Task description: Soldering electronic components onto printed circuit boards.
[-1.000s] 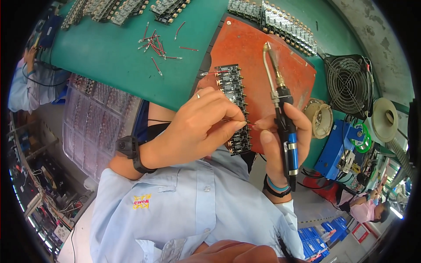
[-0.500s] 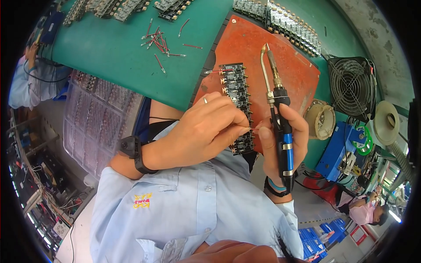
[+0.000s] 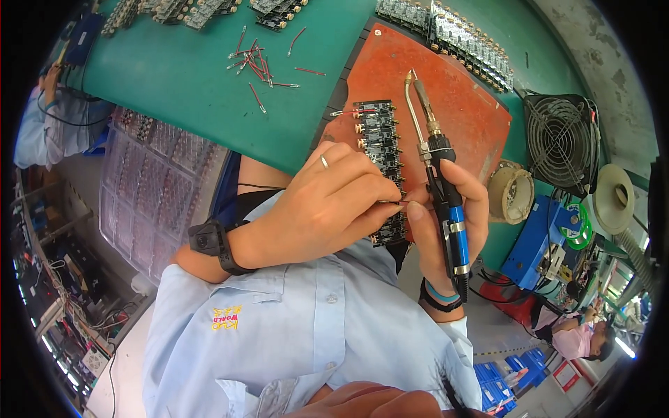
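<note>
A strip of black circuit boards (image 3: 380, 146) lies on the red-brown mat (image 3: 460, 104), its near part hidden by my fingers. My left hand (image 3: 341, 195) reaches over it, thumb and fingertips pinched on a thin red wire (image 3: 404, 203), mostly covered. Gripped in my right hand (image 3: 470, 209) is a blue and black soldering iron (image 3: 456, 233) with a metal side tube, its tip pointing up and away from the boards. My right thumb and a fingertip also meet at the wire. Another red wire (image 3: 355, 111) lies across the strip's far end.
Loose red wires (image 3: 261, 67) lie on the green table (image 3: 181, 90). Stacked board strips (image 3: 470, 45) stand at the back. On the right are a round pot (image 3: 512, 191), a fan (image 3: 561, 143), a blue solder unit (image 3: 533, 240) and a funnel-shaped hose (image 3: 613, 198). Partitioned plastic trays (image 3: 157, 202) stand left.
The soldering iron's tip has swung slightly left. Both hands stay close together at the strip, still pinching at the wire. The view has shifted a little.
</note>
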Motion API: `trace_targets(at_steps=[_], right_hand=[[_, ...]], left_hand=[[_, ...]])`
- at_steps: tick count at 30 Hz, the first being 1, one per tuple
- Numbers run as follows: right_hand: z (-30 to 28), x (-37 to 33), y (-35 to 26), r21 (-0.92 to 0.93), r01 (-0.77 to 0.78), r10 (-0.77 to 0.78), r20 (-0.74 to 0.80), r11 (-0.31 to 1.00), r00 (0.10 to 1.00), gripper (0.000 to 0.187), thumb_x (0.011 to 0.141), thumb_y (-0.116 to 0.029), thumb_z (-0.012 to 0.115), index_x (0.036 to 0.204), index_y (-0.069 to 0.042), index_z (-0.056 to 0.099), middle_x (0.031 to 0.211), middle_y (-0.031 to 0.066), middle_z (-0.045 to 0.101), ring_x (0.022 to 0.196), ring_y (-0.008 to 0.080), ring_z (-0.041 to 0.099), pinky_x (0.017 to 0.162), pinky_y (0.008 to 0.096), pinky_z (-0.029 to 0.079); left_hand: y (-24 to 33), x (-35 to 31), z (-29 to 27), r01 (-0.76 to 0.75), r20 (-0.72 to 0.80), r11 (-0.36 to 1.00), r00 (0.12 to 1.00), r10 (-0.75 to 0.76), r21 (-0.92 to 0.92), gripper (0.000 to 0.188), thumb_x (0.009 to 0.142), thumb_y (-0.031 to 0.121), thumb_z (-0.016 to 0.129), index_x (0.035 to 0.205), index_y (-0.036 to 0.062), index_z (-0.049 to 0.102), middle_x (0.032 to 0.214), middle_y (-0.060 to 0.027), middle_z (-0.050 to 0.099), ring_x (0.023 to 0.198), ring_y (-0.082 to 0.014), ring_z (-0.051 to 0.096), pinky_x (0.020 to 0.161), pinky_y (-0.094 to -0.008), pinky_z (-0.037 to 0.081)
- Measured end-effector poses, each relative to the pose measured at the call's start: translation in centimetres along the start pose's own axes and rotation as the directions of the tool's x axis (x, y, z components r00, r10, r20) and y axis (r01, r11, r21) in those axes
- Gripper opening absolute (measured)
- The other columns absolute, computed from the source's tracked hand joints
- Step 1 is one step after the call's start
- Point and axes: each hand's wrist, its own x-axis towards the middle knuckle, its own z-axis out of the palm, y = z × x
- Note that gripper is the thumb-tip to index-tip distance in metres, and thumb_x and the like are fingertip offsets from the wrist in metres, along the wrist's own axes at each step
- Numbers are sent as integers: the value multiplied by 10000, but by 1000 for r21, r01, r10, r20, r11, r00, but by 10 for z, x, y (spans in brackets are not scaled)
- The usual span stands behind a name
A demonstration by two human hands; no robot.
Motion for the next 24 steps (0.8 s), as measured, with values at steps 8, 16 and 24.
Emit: trace_targets(at_steps=[8, 16, 24], right_hand=[[5, -3, 5, -97, 119, -124, -40, 988, 991, 489, 825, 68, 657, 1274, 21, 469, 899, 78, 627, 756, 89, 588, 667, 202, 475], [0, 2, 2, -96, 88, -90, -22, 992, 996, 507, 818, 39, 660, 1282, 19, 456, 891, 99, 632, 750, 96, 584, 657, 197, 468], [-2, 3, 0, -20, 38, -38, -8, 999, 999, 456, 828, 60, 627, 1258, 32, 480, 885, 83, 622, 765, 107, 591, 699, 228, 480]], left_hand=[[-3, -4, 4, -31, -73, 999, 997, 32, 15, 215, 706, 20, 775, 872, 39, 639, 808, -72, 593, 730, -234, 546, 685, -348, 445], [-4, 0, 4, -31, -59, 999, 998, 32, 15, 213, 706, 16, 773, 872, 35, 641, 794, -67, 580, 725, -234, 543, 671, -351, 445], [-2, 0, 1, 4, -20, 999, 1000, -5, -34, 198, 713, 18, 768, 868, 37, 647, 792, -64, 576, 727, -227, 540, 645, -331, 419]])
